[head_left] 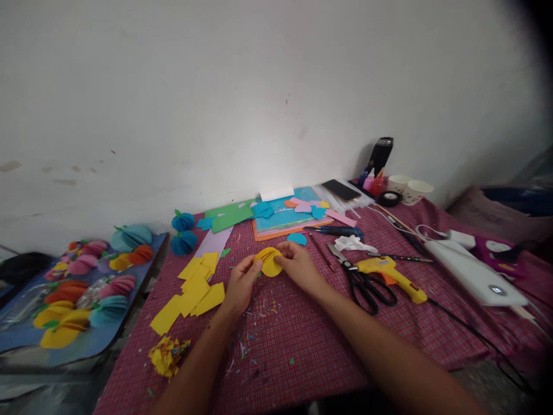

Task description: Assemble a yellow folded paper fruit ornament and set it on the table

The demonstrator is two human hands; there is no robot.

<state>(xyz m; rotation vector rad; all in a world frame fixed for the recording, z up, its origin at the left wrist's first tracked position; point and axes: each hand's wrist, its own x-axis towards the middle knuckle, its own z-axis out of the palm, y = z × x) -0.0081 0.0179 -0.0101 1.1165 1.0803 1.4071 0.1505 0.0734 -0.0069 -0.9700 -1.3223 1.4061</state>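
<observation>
Both my hands hold a stack of folded yellow paper circles (268, 261) over the middle of a table covered in red checked cloth (302, 340). My left hand (242, 282) pinches its left edge with thumb and fingers. My right hand (298, 264) grips its right edge. To the left of my left hand lie several loose yellow paper pieces (190, 291). A blue paper semicircle (296, 238) rests just beyond my right hand.
Black scissors (365, 282) and a yellow glue gun (391, 274) lie right of my hands. Coloured sheets (280, 216), blue paper balls (183, 232), a phone (341, 189) and cups (415, 190) sit near the wall. Yellow scraps (167, 354) lie front left. A blue board with paper balls (86, 288) stands off the table's left.
</observation>
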